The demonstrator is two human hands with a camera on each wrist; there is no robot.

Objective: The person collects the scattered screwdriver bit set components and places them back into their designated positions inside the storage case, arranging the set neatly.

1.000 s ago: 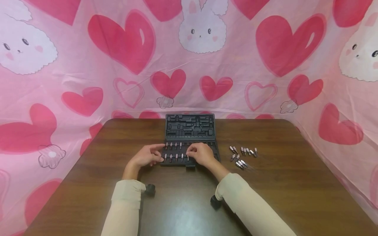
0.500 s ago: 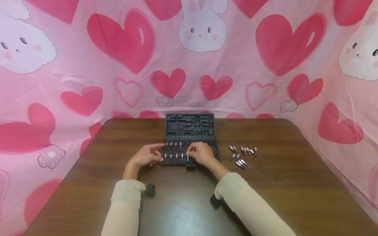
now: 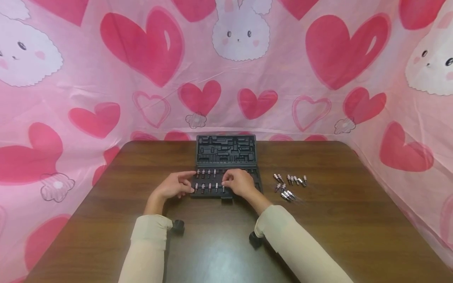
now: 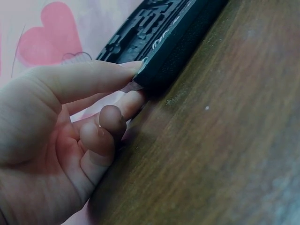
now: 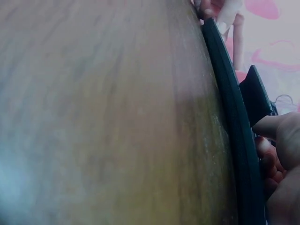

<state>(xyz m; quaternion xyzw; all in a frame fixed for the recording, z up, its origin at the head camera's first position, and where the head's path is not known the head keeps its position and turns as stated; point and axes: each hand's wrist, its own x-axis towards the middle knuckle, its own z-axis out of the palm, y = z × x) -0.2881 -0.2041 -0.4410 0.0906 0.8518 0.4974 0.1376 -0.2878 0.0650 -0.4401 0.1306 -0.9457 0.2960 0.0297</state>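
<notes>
A black molded tool case point(image 3: 226, 149) lies open at the middle of the table, lid tipped back. Two rows of silver-and-dark bit sockets point(image 3: 210, 187) sit in the left half of its base. My right hand point(image 3: 240, 182) pinches another bit socket point(image 3: 223, 189) at the right end of the front row; the right wrist view hides it behind the case wall. At the case's left side, my left hand point(image 3: 172, 185) touches the edge with a straight index finger and the thumb. In the left wrist view, the thumb point(image 4: 108, 77) presses the case's corner while the other fingers curl loosely.
On the brown wooden table point(image 3: 318, 232), several loose bit sockets point(image 3: 289, 195) lie in small groups right of the case. The case's latch point(image 3: 227, 200) juts from its front edge. A pink heart-patterned cloth point(image 3: 226, 106) hangs behind and at both sides.
The bit socket in my right hand has sunk lower at the front row, with less of it showing below the fingers. The left hand stays at the case's edge. The head view shifts slightly.
</notes>
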